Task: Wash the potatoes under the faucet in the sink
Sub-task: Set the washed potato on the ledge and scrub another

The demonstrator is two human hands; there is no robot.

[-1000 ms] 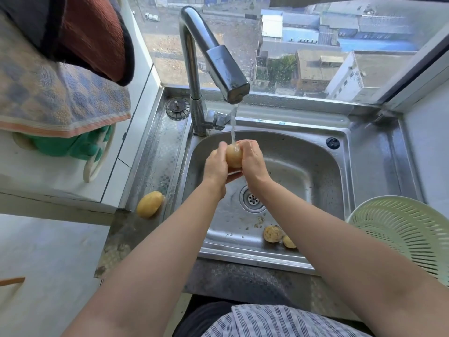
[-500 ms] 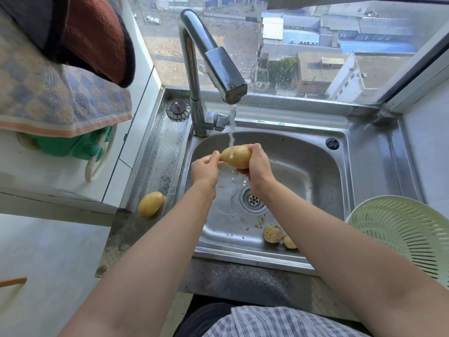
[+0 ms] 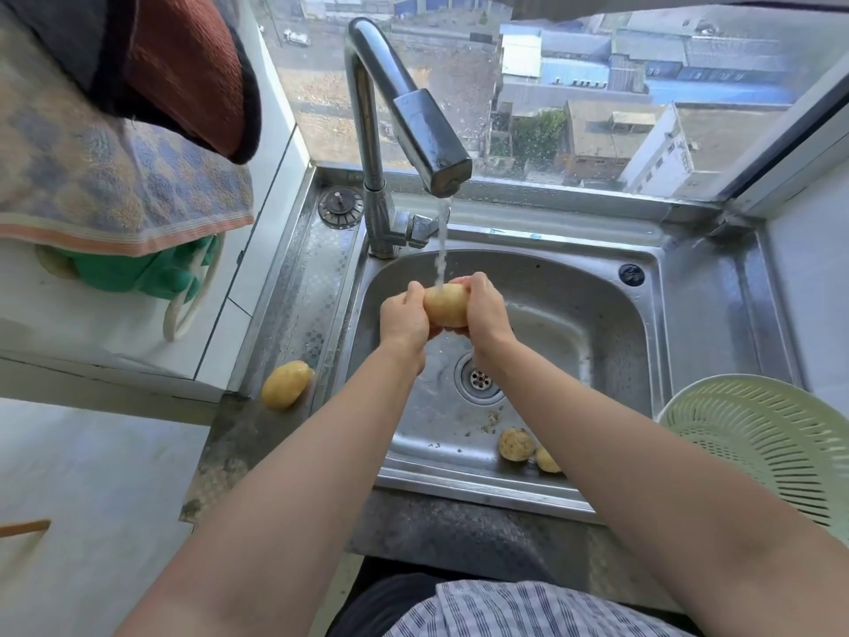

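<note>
Left grip and right grip both curled round potato, held under faucet stream over sink basin. Two more potatoes lay by basin's front wall, another on surface at left. Risk: wet skin slick; potato could squirt free, splash.

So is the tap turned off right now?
No, a stream of water falls from the faucet onto the potato held by the left hand and right hand over the sink.

A daylit window overlooks rooftops; towels hang left above a pale countertop.
</note>
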